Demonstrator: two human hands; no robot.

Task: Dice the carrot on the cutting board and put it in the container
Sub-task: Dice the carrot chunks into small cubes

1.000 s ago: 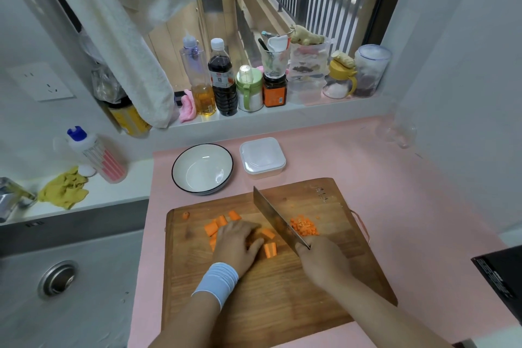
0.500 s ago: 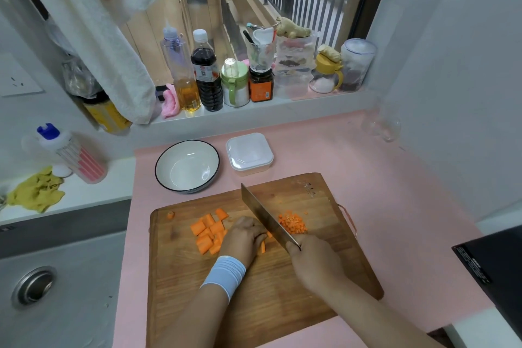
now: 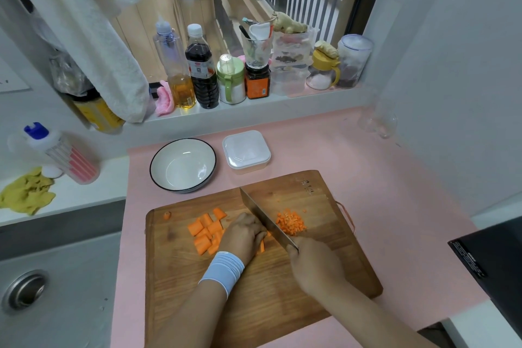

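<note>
Carrot [image 3: 207,230] chunks lay left of centre on the cutting board [image 3: 254,305]. Our left hand [image 3: 244,236] pinned a strip [image 3: 262,246] mid-board with curled fingers [image 3: 254,227], our right hand [image 3: 313,265] gripped the knife [image 3: 265,220]; we judged tucked fingertips and even cuts best.

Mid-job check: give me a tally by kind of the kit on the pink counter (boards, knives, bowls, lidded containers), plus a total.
cutting board: 1
knife: 1
bowl: 1
lidded container: 1
Total: 4
</note>
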